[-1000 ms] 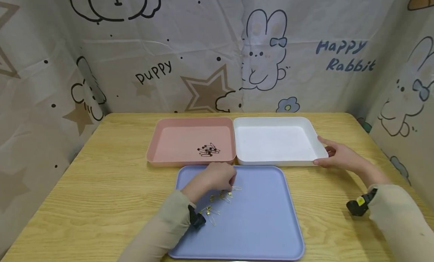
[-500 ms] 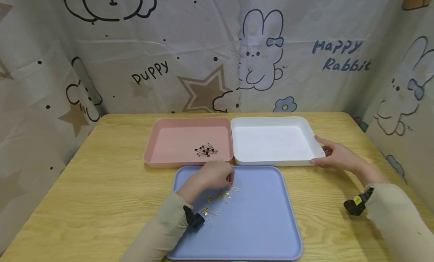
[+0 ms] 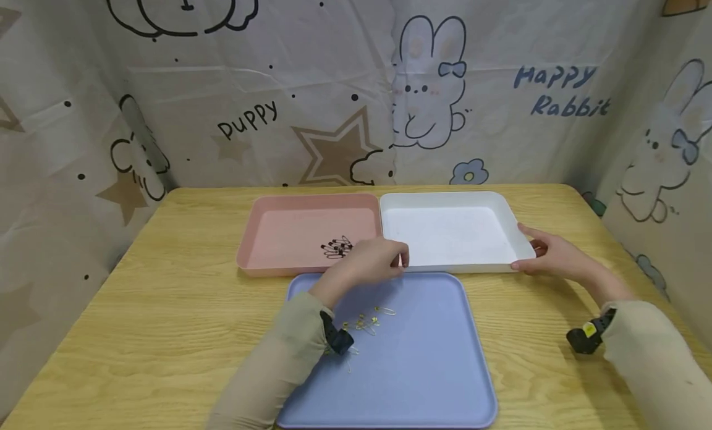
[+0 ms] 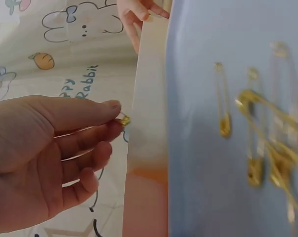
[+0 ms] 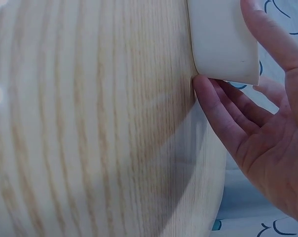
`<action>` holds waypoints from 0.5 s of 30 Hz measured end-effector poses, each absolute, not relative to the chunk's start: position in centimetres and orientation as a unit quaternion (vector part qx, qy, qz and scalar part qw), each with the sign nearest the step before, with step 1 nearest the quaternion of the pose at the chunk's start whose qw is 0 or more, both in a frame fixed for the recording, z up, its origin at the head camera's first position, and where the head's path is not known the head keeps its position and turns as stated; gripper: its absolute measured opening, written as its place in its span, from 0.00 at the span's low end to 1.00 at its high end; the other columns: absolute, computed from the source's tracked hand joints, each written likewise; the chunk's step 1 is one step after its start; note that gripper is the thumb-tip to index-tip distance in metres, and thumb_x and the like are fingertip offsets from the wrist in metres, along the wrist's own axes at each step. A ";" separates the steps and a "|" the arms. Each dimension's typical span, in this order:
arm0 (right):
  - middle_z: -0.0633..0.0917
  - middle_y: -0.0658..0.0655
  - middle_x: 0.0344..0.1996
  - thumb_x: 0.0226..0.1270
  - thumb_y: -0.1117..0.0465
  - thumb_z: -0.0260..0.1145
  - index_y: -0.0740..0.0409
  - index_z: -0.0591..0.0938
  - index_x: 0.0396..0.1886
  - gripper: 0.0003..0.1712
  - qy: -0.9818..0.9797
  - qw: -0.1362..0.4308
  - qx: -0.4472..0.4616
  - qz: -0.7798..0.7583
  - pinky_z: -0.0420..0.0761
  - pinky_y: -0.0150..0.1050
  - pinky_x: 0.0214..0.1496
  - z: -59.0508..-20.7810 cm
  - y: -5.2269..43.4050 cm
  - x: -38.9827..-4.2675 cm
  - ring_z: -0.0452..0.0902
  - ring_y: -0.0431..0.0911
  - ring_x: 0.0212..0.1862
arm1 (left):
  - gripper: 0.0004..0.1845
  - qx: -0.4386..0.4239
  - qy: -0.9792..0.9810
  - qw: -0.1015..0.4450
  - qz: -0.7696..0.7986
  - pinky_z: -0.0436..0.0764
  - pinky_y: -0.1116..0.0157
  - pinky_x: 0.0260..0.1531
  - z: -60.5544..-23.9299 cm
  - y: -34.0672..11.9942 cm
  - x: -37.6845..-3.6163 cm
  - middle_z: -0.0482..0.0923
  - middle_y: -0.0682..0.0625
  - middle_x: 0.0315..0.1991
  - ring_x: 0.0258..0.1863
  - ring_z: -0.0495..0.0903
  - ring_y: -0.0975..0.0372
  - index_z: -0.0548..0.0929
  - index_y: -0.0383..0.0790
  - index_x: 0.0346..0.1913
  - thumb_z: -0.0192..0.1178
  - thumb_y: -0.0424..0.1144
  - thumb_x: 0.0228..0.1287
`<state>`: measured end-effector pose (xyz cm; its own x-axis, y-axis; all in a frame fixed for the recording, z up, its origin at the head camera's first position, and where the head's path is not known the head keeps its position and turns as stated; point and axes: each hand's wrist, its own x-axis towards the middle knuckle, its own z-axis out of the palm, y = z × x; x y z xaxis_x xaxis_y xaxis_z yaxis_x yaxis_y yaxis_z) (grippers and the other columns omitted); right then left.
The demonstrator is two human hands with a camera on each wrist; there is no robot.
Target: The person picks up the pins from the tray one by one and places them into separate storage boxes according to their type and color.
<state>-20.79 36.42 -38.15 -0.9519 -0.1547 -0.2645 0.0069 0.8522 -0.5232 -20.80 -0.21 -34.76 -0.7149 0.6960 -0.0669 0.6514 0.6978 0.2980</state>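
Note:
My left hand (image 3: 397, 263) hovers at the blue tray's far edge, next to the white tray's (image 3: 450, 232) near left corner. In the left wrist view this hand (image 4: 114, 117) pinches one gold safety pin (image 4: 123, 119) between thumb and forefinger. Several more gold safety pins (image 3: 367, 322) lie on the blue tray (image 3: 423, 356), also seen close up as gold pins (image 4: 252, 168). My right hand (image 3: 533, 251) rests against the white tray's near right corner. There the thumb lies along the side wall and straight fingers (image 5: 213, 103) touch the tray's (image 5: 220, 44) base.
A pink tray (image 3: 250, 257) sits left of the white one and holds a small heap of black safety pins (image 3: 337, 248). All three trays lie on a wooden table (image 3: 167, 306) enclosed by cartoon-print cloth walls. Bare wood shows on both sides.
My left hand has lifted off the heap of gold pins with one pin and moved away and to the right, towards the white tray. The right hand has stayed at the tray corner.

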 end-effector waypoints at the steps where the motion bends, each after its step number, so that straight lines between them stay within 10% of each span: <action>1: 0.72 0.68 0.47 0.51 0.39 0.66 0.57 0.43 0.71 0.59 0.951 0.149 -0.040 -0.268 0.69 0.37 0.38 -38.1 36.5 -20.7 0.68 0.53 0.43 | 0.04 0.366 0.917 0.087 0.132 0.69 0.69 0.26 -34.6 0.1 -21.0 0.74 0.59 0.26 0.26 0.72 0.67 0.79 0.50 0.38 0.59 0.40 0.59; 15: 0.72 0.68 0.46 0.52 0.40 0.66 0.57 0.43 0.71 0.58 0.951 0.146 -0.045 -0.268 0.70 0.36 0.38 -37.9 36.2 -20.6 0.68 0.52 0.42 | 0.02 0.342 0.920 0.061 0.181 0.69 0.70 0.25 -34.2 3.0 -23.7 0.76 0.59 0.27 0.26 0.73 0.66 0.78 0.50 0.33 0.59 0.42 0.59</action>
<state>-20.60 36.22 -37.92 -0.9533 -0.1643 -0.2534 -0.0077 0.8519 -0.5236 -23.72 3.02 -34.16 -0.7590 0.6510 0.0115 0.6071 0.7012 0.3738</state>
